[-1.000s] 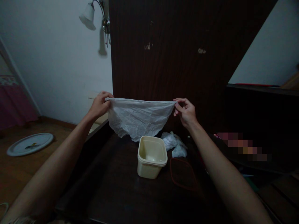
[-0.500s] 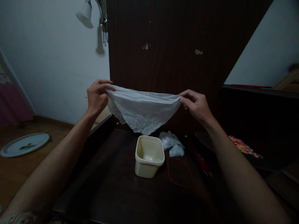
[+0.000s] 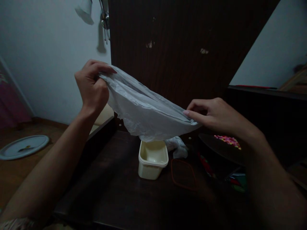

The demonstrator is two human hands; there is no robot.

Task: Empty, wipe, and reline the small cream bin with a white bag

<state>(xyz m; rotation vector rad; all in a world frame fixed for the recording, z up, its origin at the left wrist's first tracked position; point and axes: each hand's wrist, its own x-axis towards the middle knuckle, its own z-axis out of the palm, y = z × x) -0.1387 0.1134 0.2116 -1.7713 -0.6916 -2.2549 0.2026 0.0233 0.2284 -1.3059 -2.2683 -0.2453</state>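
Note:
A thin white plastic bag (image 3: 148, 111) is stretched between my two hands, slanting down toward the right. My left hand (image 3: 92, 84) is closed on its upper left edge. Lower down, my right hand (image 3: 211, 115) pinches the opposite end of the rim. The mouth of the bag gapes slightly along the top. Beneath it, a cream plastic tub (image 3: 153, 167) stands upright on the dark wooden surface, its inside partly visible. The bag's lower edge overlaps the tub's far rim in view; I cannot tell whether they touch.
Behind the tub lies a crumpled plastic bag (image 3: 177, 148). A reddish-rimmed lid (image 3: 183, 174) rests to the tub's right. A dark wooden panel (image 3: 168, 48) rises at the back. Farther right is a colourful dotted item (image 3: 227, 141). A round white lid-like disc (image 3: 35, 142) lies on the floor at left.
My left hand has risen and moved left, while my right hand has shifted right and slightly down. The bag now tilts and its mouth has spread wider.

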